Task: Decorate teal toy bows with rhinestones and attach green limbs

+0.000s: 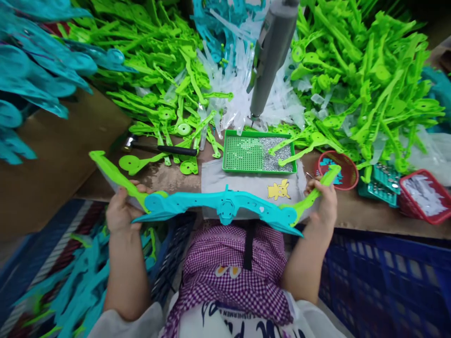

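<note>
I hold a toy bow across my lap, just at the table's near edge. Its middle part is teal [225, 206], and a bright green limb sticks out at each end. My left hand [121, 211] is closed round the left green limb [112, 173] where it joins the teal part. My right hand [322, 199] is closed round the right green limb [319, 188] in the same way. The bow lies roughly level, with its ends pointing up and away from me.
A green tray of small screws [259, 152] sits just beyond the bow. A grey powered screwdriver [271, 51] hangs above it. Heaps of green parts [355, 80] and teal parts [31, 70] cover the table. A hammer [158, 148], red baskets [424, 195] and a blue crate [387, 277] are nearby.
</note>
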Tool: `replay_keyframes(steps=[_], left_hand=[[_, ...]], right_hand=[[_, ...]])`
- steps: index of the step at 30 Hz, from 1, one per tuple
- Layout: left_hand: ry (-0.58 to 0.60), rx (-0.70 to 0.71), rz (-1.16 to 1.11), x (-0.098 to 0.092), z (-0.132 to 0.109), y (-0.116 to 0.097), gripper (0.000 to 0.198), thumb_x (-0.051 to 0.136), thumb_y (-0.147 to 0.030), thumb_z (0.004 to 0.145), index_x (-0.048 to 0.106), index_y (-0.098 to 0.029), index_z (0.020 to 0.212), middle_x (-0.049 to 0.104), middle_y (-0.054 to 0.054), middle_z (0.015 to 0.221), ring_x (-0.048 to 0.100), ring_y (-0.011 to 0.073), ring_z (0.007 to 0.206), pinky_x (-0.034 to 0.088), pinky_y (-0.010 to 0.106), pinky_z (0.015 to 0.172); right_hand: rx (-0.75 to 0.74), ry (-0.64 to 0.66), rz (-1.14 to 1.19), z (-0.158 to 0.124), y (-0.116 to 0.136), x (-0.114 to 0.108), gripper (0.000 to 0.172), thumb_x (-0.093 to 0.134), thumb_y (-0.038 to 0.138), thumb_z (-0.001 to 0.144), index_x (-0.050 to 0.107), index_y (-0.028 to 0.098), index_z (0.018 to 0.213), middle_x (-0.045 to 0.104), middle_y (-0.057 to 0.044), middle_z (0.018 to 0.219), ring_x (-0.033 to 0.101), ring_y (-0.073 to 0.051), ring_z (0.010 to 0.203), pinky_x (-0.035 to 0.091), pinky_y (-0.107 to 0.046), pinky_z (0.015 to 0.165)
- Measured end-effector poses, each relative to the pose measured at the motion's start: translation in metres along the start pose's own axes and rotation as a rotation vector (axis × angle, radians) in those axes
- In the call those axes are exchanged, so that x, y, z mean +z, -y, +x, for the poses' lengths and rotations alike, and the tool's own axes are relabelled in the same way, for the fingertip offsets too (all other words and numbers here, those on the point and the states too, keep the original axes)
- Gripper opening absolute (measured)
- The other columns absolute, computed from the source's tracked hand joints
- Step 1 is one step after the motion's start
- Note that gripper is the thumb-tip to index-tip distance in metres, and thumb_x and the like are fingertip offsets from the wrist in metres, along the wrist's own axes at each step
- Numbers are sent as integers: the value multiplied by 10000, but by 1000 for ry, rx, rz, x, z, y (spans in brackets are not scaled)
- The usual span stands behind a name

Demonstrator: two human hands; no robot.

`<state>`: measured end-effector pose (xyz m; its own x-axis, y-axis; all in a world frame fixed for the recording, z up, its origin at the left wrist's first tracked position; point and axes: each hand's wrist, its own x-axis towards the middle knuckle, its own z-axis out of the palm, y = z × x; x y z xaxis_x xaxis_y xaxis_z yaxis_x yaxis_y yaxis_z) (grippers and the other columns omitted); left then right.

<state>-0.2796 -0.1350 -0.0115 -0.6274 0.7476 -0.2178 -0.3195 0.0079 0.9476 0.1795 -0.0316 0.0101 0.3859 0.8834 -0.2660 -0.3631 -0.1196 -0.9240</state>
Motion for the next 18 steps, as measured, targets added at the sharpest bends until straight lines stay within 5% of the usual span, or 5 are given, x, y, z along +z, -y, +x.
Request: replay_keyframes(steps=[6,10,12,15,18], left_hand=[[-131,67,175,10,29,1,471,651,-531,778,560,-137,1020,651,15,872,606,176,824,505,427,848],[-354,487,551,28,-29,-5,735,805,-378,654,487,-169,1283,528,91,1330,507,237,1198,378,423,1055],[-108,456,605,53,-84,2,526,745,-321,747,566,-212,1229,583,60,1235,558,199,1122,417,375,1020],[846,-348,305,114,-159,34,577,771,-331,722,558,-204,1243,641,113,1148,651,229,983,538,376,835],[822,-685,24,187,-194,71,673,866,-289,590,583,-179,1190,613,130,1207,639,215,1020,526,343,870]], right_hand=[[-3,36,282,12,14,4,230,637,416,740,554,211,806,461,82,602,432,-56,490,375,-185,461],[-5,40,194,17,21,-1,311,578,526,806,584,217,839,435,77,569,401,-67,462,342,-201,450],[18,36,182,20,21,-3,319,588,527,801,583,210,840,442,74,569,415,-69,474,334,-198,456],[21,24,172,23,18,-1,342,635,530,768,563,200,818,447,78,571,428,-66,483,332,-190,457],[-29,48,160,24,19,2,349,686,508,736,560,191,809,469,81,590,436,-54,491,349,-181,457]])
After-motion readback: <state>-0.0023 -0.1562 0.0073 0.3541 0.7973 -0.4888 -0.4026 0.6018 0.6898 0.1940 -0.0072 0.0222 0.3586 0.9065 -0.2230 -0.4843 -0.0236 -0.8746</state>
